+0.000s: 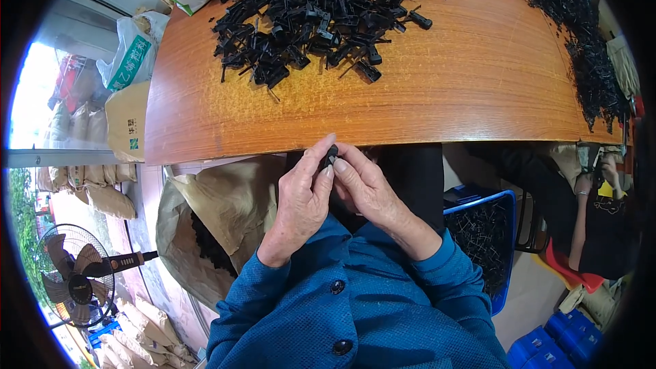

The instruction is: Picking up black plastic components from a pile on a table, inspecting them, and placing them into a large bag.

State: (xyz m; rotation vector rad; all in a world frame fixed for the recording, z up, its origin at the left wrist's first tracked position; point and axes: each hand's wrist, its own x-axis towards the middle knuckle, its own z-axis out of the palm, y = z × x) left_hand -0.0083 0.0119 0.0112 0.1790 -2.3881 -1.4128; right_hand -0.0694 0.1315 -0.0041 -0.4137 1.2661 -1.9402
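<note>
Between my two hands, just off the table's near edge, is a small black plastic part [331, 155]. My left hand [305, 188] pinches it between thumb and fingers. From the other side my right hand [363, 184] also closes on it with thumb and fingertips. Much of the part is hidden behind the fingers, so its exact kind does not show. Beyond my hands a large heap of black plastic parts [307, 24], many with thin stems, lies on the wooden table [424, 106].
More black parts [588, 61] line the table's right end. An open paper sack [225, 205] with black pieces stands at lower left, near a fan [76, 275]. A blue crate [504, 260] of thin black pieces is by my right side. Another person's arm [581, 222] shows at far right.
</note>
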